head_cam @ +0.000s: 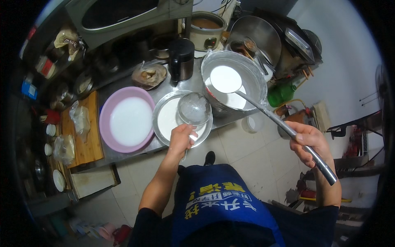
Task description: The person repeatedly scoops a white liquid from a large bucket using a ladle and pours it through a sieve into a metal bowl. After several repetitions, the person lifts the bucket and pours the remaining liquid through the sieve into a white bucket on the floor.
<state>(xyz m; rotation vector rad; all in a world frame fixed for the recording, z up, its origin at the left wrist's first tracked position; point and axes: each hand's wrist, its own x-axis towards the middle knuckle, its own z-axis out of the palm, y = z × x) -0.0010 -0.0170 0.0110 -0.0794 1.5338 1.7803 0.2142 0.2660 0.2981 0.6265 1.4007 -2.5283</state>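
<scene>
My left hand (182, 137) grips the handle of a fine-mesh strainer (194, 108), held over a steel basin (156, 132) of white liquid. My right hand (308, 142) holds the long metal handle of a ladle (226, 79). The ladle's bowl, full of white liquid, is above a large metal pot (257, 77) that holds more of the liquid and has residue on its wall and rim. Left of the basin stands a pink plastic basin (104, 136) with whitish liquid in it.
Behind are a plastic bag (149, 76), a black-lidded jug (181, 60) and an electric cooker (202, 37) of brown liquid. A wooden board (92, 123) with bagged blocks lies left. A green bottle (281, 94) stands right; a small container (252, 124) is below the counter edge.
</scene>
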